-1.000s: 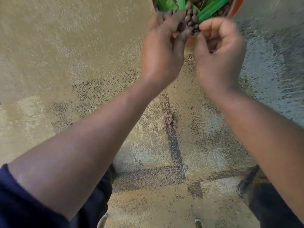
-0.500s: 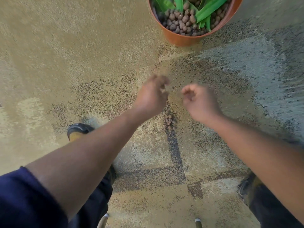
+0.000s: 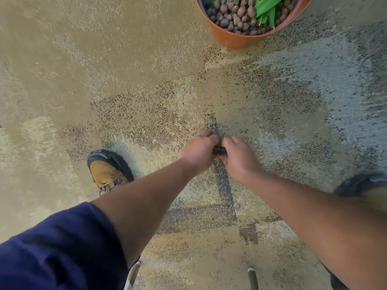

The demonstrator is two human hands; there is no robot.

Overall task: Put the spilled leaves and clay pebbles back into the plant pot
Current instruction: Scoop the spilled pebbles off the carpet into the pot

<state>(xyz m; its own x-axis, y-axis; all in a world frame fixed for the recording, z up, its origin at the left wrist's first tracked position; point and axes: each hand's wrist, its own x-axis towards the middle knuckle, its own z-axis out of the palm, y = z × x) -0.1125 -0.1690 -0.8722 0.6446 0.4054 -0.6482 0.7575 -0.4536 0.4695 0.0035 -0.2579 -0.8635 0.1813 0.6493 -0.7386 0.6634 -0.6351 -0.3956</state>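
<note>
An orange plant pot [image 3: 234,39] stands at the top edge, filled with brown clay pebbles [image 3: 236,14] and green leaves [image 3: 269,10]. On the floor below it lies a small heap of spilled clay pebbles [image 3: 219,150], mostly hidden. My left hand [image 3: 199,152] and my right hand [image 3: 238,158] are down on the floor on either side of that heap, fingers curled in around it, fingertips almost meeting. No spilled leaves show on the floor.
The floor is speckled tan and grey with a dark line pattern. My brown shoe [image 3: 106,174] is left of the hands and my other shoe [image 3: 360,183] is at the right. Two thin metal legs [image 3: 252,277] stand at the bottom edge.
Both hands dropped pebbles into the pot, then came down and toward me to the floor. They have now closed around the small heap that lay bare before.
</note>
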